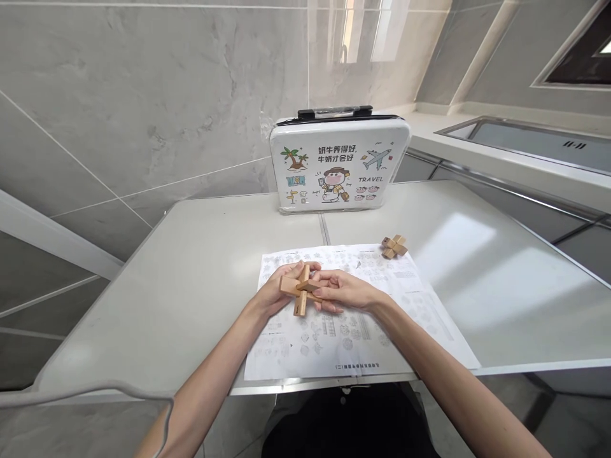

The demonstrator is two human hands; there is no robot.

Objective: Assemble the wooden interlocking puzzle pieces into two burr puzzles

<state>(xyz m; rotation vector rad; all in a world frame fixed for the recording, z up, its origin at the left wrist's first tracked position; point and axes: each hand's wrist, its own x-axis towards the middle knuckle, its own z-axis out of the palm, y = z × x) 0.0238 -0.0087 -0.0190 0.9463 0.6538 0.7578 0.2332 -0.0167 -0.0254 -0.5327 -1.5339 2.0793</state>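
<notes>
Both hands hold a wooden interlocking burr puzzle (pixel 300 303) made of crossed bars, just above the printed sheet (pixel 382 356). My left hand (pixel 271 294) is closed round its left and far side. From the right, my right hand (pixel 351 290) pinches a bar of the same puzzle between thumb and fingers. One bar points toward me and another sticks up to the left. Some fingertips are hidden behind the wood. A second, compact wooden burr puzzle (pixel 394 247) rests at the sheet's far right corner.
A white carry case (pixel 305 181) with cartoon prints and a black handle stands at the back of the light folding table (pixel 200 267). Tiled wall rises behind it. A counter with a sink (pixel 539 143) runs along the right. A grey cable (pixel 119 386) crosses the lower left.
</notes>
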